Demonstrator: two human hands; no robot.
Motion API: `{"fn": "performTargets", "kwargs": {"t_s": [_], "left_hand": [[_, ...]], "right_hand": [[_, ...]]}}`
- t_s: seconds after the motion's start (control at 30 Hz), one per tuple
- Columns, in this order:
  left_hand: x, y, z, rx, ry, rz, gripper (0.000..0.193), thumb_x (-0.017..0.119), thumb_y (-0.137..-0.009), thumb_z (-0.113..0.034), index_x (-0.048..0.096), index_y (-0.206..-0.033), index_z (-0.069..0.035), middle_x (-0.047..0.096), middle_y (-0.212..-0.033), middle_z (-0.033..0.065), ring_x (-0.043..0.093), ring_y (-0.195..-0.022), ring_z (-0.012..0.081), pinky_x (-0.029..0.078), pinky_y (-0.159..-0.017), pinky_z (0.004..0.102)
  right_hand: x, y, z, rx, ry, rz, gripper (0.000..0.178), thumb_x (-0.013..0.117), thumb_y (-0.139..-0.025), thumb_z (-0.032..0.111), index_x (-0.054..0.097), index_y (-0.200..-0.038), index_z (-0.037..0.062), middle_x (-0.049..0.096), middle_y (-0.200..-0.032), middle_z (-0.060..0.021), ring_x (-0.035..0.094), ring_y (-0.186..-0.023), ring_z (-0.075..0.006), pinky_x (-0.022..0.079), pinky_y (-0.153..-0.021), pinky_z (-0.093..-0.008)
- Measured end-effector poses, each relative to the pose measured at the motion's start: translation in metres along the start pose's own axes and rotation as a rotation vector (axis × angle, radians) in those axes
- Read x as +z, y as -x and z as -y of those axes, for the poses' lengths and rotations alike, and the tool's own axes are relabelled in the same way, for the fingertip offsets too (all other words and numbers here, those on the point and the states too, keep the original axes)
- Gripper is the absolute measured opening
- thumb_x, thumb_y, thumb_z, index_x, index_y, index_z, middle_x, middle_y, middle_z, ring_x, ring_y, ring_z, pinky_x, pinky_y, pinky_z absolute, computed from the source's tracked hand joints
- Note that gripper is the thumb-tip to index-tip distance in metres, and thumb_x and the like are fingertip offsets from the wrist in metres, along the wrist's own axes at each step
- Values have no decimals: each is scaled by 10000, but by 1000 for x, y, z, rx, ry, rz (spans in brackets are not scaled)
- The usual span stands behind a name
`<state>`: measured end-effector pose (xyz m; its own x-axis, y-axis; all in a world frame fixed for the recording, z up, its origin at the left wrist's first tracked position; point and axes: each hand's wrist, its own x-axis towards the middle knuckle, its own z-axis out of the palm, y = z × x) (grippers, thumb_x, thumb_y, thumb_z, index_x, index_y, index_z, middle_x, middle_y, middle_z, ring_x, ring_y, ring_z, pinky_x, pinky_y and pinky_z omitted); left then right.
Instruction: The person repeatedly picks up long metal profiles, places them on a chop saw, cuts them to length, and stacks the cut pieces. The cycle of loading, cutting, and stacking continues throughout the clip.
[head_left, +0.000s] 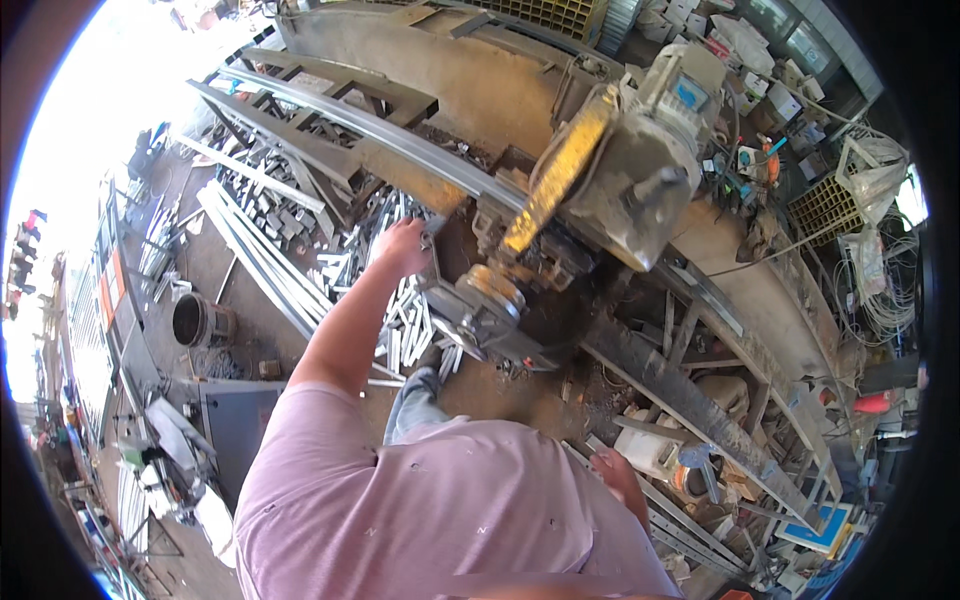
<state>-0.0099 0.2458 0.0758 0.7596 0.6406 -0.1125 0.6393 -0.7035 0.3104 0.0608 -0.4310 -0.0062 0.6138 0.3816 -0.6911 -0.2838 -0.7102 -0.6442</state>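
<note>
My left hand [403, 247] reaches forward to the near side of a cutting machine [640, 190] with a grey motor and a worn yellow guard. Its fingers curl over a dark metal part beside the machine's clamp [490, 290]; what exactly they grip is hidden. Just beyond that hand, a long grey metal bar [370, 125] runs from the far left into the machine. My right hand [618, 475] hangs low beside my body, near some long metal strips [680, 530]. Its fingers are partly hidden and too small to read.
Cut metal offcuts [405, 320] lie heaped on the floor under the bar, next to long pale tubes [265, 260]. A dark bucket [200, 320] stands at the left. Steel frame rails [690, 400] stretch to the right, and tangled wire [885, 290] hangs at the far right.
</note>
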Motion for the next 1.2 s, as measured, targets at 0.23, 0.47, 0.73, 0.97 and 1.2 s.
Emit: {"fn": "performTargets", "kwargs": {"t_s": [0.23, 0.47, 0.73, 0.97, 1.2], "left_hand": [[-14, -167, -13, 216, -437, 103, 851, 760, -882, -221, 384, -1645, -223, 337, -1711, 71, 296, -1591, 391, 466, -1186, 530], [13, -238, 19, 234, -376, 126, 581, 676, -974, -222, 517, -1530, -274, 449, -1593, 126, 339, -1547, 481, 417, -1137, 737], [-15, -273, 68, 205, -408, 159, 576, 704, -953, -184, 539, -1497, -276, 505, -1538, 70, 419, -1497, 418, 440, -1124, 721], [-34, -296, 131, 246, -381, 77, 525, 712, -905, -112, 580, -1395, -245, 551, -1433, 65, 493, -1430, 329, 484, -1096, 681], [-28, -294, 163, 74, -320, 14, 653, 663, -941, -230, 475, -1566, -206, 309, -1696, 116, 185, -1625, 364, 269, -1240, 691]], "right_hand": [[69, 12, 84, 98, -136, -97, 411, 730, -1010, 235, 647, -1309, -35, 753, -1201, -168, 725, -1111, -255, 577, -957, -381], [150, -3, 136, -235, 114, -10, 449, 757, -989, 301, 653, -1309, 3, 766, -1172, -191, 744, -1121, -277, 583, -966, -406], [185, -14, 299, -142, 79, 86, 539, 778, -968, 338, 625, -1374, 18, 763, -1226, -186, 746, -1147, -271, 573, -998, -384], [240, -77, 465, -557, 344, 286, 625, 812, -923, 398, 626, -1367, 0, 713, -1279, -205, 708, -1171, -324, 550, -1008, -423], [292, -256, 568, -788, 695, -177, 768, 799, -901, 429, 532, -1439, -49, 561, -1468, -259, 510, -1391, -435, 435, -1167, -492]]}}
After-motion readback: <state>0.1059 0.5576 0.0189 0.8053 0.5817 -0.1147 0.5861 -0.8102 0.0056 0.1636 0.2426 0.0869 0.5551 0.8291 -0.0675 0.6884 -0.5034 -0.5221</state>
